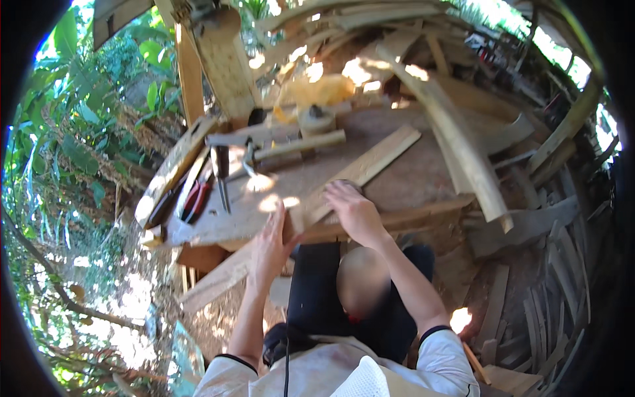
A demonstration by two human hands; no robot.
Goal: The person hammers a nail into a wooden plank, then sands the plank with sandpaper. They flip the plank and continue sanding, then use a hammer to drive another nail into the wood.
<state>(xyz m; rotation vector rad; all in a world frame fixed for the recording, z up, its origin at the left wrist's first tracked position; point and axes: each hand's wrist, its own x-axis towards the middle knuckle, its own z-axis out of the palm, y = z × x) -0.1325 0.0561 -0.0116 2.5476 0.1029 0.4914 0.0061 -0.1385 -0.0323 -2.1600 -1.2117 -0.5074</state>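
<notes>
A long, pale wooden plank [377,160] lies slantwise over the workbench [397,182], its near end sticking out past the front edge at lower left. My left hand [268,245] is at the plank by the bench edge, thumb apart from the fingers, gripping its side. Farther up, my right hand [355,213] rests over the plank with bent fingers holding it. Something small and dark shows at the right fingertips, too blurred to name. Left of the plank lie a hammer [301,143] with a wooden handle and red-handled pliers [196,198].
A thick wooden bar [175,172] borders the bench's left side. At the back are a round container [316,122] and a yellow plastic bag [324,89]. A long curved wood strip [456,139] overhangs the right side. Wood offcuts [549,291] lie on the ground at right.
</notes>
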